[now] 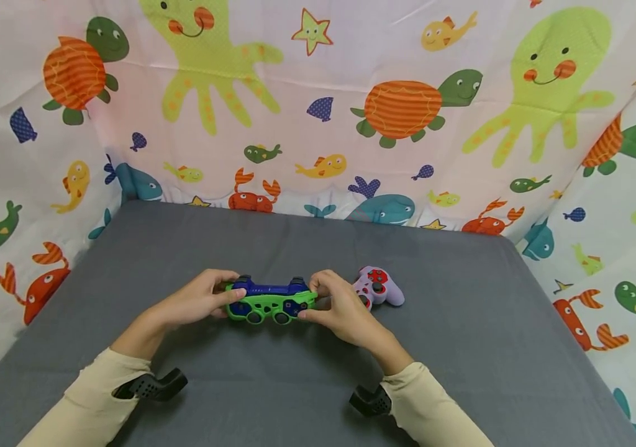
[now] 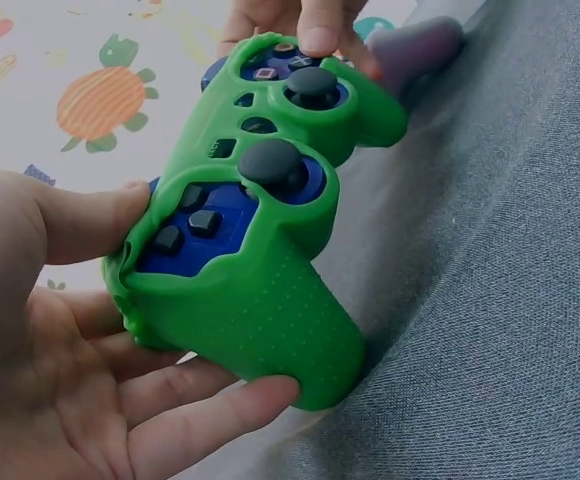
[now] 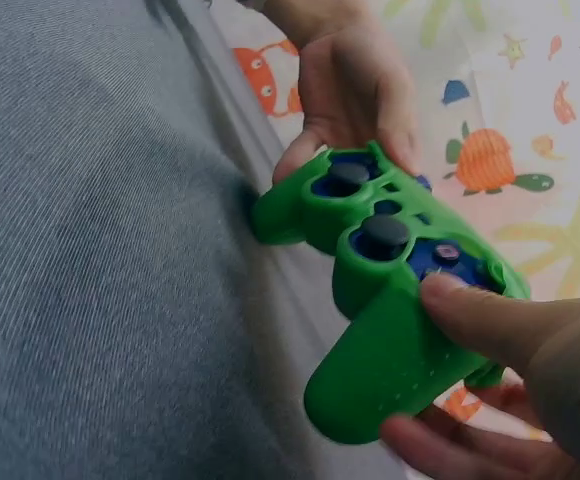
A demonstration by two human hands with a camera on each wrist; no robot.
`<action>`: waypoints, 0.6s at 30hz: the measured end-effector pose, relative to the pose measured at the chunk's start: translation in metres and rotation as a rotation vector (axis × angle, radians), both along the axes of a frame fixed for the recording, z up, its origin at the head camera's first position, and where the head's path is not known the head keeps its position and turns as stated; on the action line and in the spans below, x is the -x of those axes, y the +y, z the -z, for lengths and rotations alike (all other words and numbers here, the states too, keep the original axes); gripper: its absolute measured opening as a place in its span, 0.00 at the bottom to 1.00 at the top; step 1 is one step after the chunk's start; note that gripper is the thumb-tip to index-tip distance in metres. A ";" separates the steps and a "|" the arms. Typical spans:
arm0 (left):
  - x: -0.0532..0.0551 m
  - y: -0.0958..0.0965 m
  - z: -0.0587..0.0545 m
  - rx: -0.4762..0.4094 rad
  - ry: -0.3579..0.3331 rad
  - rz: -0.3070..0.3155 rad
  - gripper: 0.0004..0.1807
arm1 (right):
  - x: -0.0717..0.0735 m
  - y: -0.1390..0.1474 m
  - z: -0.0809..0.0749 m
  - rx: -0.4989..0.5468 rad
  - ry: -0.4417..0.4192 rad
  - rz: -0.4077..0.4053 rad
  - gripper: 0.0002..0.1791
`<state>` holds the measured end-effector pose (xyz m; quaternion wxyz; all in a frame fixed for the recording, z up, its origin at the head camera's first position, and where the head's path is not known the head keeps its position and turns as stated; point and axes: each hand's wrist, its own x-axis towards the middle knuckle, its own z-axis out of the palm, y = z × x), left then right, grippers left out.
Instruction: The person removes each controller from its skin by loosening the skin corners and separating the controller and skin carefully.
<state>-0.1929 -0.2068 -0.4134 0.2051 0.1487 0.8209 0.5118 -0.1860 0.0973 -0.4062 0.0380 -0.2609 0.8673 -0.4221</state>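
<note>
A blue game controller [image 1: 264, 289] in a green rubbery cover [image 2: 285, 290] is held just above the grey surface by both hands. My left hand [image 1: 200, 299] grips its left end, thumb on the top edge beside the direction buttons and fingers underneath. At the other end my right hand [image 1: 346, 313] pinches the cover and controller, thumb over the face buttons [image 3: 448, 252]. Green covers the handles and surrounds both black sticks [image 2: 273, 167]. Along the shoulder side, blue shows bare in the head view. The cover's edge looks bunched near the left thumb.
A light purple controller [image 1: 389, 292] with red button areas lies on the grey cloth [image 1: 463, 347], just behind my right hand and partly hidden by it. Patterned sea-animal fabric [image 1: 318, 68] stands up along the back and both sides.
</note>
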 end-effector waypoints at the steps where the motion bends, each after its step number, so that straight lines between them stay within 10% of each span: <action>1: 0.000 0.001 0.000 -0.003 -0.002 0.001 0.37 | 0.001 0.000 0.002 0.022 0.004 0.003 0.20; 18: 0.002 0.003 0.004 -0.013 0.003 -0.057 0.35 | 0.003 -0.005 0.019 0.191 -0.019 0.167 0.16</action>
